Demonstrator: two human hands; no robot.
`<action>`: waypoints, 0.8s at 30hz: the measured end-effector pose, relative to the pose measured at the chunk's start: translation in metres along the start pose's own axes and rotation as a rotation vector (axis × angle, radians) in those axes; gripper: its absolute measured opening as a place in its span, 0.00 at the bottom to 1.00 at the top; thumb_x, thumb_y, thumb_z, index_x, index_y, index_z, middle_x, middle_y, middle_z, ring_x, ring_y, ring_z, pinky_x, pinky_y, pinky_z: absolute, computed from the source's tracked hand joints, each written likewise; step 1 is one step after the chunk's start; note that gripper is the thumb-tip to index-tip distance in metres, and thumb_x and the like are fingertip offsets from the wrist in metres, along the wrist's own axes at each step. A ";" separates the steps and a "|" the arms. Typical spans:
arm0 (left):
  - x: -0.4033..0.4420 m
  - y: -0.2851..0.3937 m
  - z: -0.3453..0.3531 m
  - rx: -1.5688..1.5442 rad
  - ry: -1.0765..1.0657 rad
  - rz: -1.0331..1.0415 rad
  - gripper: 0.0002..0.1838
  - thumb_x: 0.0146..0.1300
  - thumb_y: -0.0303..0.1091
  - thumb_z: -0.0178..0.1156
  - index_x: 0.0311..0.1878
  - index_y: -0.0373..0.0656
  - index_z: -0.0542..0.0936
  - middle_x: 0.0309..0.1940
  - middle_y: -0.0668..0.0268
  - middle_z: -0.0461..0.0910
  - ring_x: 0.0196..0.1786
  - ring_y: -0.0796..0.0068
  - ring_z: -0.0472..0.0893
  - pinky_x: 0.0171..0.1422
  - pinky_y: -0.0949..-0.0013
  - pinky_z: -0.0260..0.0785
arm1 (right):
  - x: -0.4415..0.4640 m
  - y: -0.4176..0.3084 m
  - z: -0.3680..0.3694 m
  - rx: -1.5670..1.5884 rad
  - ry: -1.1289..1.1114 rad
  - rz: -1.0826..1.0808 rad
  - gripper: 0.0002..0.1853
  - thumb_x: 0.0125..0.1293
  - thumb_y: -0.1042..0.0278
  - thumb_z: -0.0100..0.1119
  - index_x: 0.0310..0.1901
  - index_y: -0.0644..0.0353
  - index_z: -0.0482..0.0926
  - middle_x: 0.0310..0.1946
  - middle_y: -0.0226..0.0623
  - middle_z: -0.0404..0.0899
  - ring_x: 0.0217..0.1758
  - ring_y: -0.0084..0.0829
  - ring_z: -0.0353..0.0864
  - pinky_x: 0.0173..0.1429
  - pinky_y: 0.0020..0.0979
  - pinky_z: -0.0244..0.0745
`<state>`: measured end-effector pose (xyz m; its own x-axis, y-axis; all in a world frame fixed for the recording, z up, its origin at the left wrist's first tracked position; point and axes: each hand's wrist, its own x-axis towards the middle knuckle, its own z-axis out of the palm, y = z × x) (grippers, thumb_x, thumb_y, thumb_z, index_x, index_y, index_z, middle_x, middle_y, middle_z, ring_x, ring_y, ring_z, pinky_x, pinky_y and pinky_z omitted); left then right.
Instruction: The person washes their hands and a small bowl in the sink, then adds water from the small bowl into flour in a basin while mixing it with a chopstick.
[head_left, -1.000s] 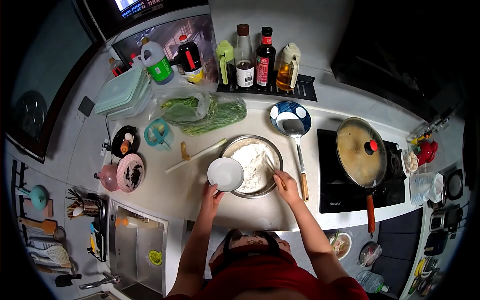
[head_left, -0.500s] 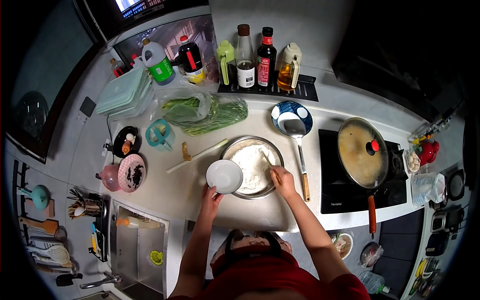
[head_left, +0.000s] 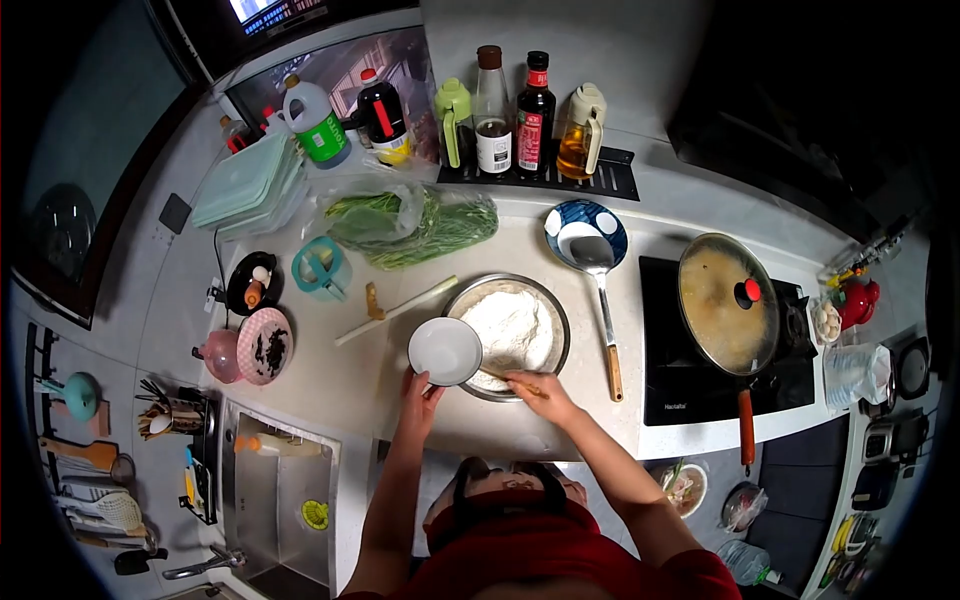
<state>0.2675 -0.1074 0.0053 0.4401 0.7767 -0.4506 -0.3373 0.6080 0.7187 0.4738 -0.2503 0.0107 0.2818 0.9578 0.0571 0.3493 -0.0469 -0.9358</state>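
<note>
Near the middle of the counter stands a metal basin (head_left: 564,338) heaped with white flour (head_left: 508,325). My left hand (head_left: 421,393) grips the near rim of a white bowl (head_left: 446,350), tilted over the basin's left side; whether it holds liquid I cannot tell. Closed around thin wooden chopsticks (head_left: 531,389), my right hand (head_left: 546,397) is at the basin's near edge. The chopsticks' far ends point left into the basin, close to the bowl's underside, and are partly hidden.
A spatula (head_left: 603,310) rests on a blue patterned bowl (head_left: 613,222) to the right. Beyond it, a lidded pan (head_left: 727,300) sits on the stove (head_left: 690,405). A leek-like stalk (head_left: 400,310) and bagged greens (head_left: 430,228) lie left and behind. Bottles (head_left: 492,125) line the wall.
My right hand has swung down and left with the chopsticks, from the basin's right side to its near edge. The bowl in my left hand has shifted slightly left.
</note>
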 end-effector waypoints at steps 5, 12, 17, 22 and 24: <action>0.004 0.000 0.000 0.008 -0.007 -0.012 0.21 0.58 0.36 0.56 0.55 0.52 0.66 0.53 0.69 0.70 0.57 0.71 0.68 0.61 0.62 0.61 | -0.012 0.011 -0.005 -0.022 0.234 0.115 0.10 0.61 0.71 0.56 0.41 0.66 0.79 0.31 0.46 0.81 0.30 0.27 0.79 0.36 0.25 0.73; 0.006 0.000 0.003 0.010 -0.010 -0.013 0.22 0.58 0.36 0.56 0.57 0.51 0.66 0.53 0.68 0.68 0.58 0.69 0.67 0.62 0.60 0.60 | -0.017 0.007 -0.028 -0.180 0.625 0.085 0.08 0.59 0.72 0.56 0.38 0.65 0.79 0.29 0.50 0.79 0.29 0.41 0.81 0.33 0.31 0.74; 0.009 -0.002 0.010 0.021 -0.032 -0.024 0.24 0.57 0.36 0.57 0.57 0.50 0.65 0.54 0.68 0.68 0.58 0.69 0.67 0.63 0.60 0.59 | -0.019 0.022 -0.024 -0.434 0.529 -0.023 0.07 0.56 0.76 0.55 0.37 0.64 0.78 0.29 0.49 0.77 0.29 0.47 0.77 0.34 0.36 0.74; 0.013 -0.006 0.018 0.040 -0.059 -0.059 0.26 0.58 0.34 0.56 0.60 0.51 0.63 0.54 0.70 0.67 0.55 0.70 0.68 0.59 0.62 0.63 | -0.029 0.002 -0.017 -0.302 0.300 -0.114 0.07 0.56 0.76 0.56 0.38 0.65 0.78 0.35 0.47 0.80 0.35 0.44 0.80 0.40 0.34 0.76; 0.016 -0.007 0.020 0.052 -0.069 -0.072 0.26 0.57 0.35 0.56 0.60 0.52 0.63 0.54 0.70 0.67 0.55 0.70 0.68 0.59 0.62 0.63 | -0.033 -0.007 -0.021 -0.236 0.292 -0.083 0.07 0.57 0.76 0.56 0.38 0.65 0.78 0.36 0.46 0.80 0.36 0.43 0.80 0.41 0.33 0.77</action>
<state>0.2936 -0.1026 0.0035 0.5182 0.7171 -0.4661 -0.2599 0.6512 0.7130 0.4803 -0.2876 0.0227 0.4743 0.8417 0.2580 0.5681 -0.0688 -0.8201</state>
